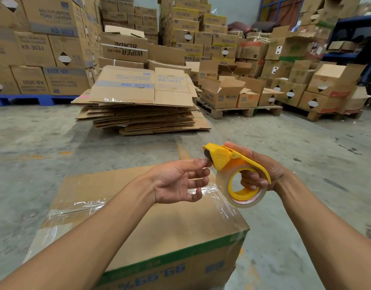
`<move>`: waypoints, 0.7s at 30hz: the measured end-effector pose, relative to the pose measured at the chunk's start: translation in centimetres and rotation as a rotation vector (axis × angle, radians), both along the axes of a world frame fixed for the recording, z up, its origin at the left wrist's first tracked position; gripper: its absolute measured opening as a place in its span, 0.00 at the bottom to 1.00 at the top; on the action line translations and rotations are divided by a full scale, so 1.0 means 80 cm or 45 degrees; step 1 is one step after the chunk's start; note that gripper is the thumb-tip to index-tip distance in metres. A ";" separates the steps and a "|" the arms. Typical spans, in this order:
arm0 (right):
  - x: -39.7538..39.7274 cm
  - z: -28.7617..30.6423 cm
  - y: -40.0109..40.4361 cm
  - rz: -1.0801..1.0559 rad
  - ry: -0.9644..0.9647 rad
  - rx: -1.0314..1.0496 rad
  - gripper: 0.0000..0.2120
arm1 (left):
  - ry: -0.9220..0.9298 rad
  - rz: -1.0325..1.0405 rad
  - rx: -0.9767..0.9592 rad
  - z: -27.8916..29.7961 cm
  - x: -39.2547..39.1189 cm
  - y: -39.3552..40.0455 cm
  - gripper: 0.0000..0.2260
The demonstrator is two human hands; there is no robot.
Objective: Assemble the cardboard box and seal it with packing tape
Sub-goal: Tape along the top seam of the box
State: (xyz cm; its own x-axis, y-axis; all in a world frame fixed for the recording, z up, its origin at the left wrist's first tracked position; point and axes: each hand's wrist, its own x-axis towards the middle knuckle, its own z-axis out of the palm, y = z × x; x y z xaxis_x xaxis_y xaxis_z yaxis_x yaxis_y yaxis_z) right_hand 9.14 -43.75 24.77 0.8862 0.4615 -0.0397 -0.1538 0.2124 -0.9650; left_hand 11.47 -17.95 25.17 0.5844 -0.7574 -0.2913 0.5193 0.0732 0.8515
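Observation:
A closed cardboard box (170,233) with a green stripe stands on the floor right below me, clear tape running across its top. My right hand (257,170) grips a yellow tape dispenser (239,174) with a clear tape roll, held above the box's far right corner. My left hand (180,181) is palm-up beside it, thumb and forefinger pinching at the dispenser's front edge where the tape end comes out. A strip of clear tape (214,191) shines on the box under the hands.
A pile of flattened cartons (138,101) lies on the concrete floor ahead. Stacked boxes on a blue pallet (34,99) stand at the left, and wooden pallets (243,110) with open boxes stand at the right. Bare floor surrounds the box.

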 end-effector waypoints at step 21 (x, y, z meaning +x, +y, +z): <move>-0.016 0.009 0.000 0.034 0.016 -0.320 0.32 | 0.148 0.095 0.267 -0.016 0.006 -0.004 0.02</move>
State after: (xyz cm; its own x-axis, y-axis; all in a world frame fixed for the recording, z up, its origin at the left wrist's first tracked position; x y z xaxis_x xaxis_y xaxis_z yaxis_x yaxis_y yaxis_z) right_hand 7.87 -43.74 25.47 0.8727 0.4588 -0.1669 -0.1685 -0.0379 -0.9850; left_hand 11.95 -18.27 23.91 0.5898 -0.6291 -0.5063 0.6145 -0.0571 0.7869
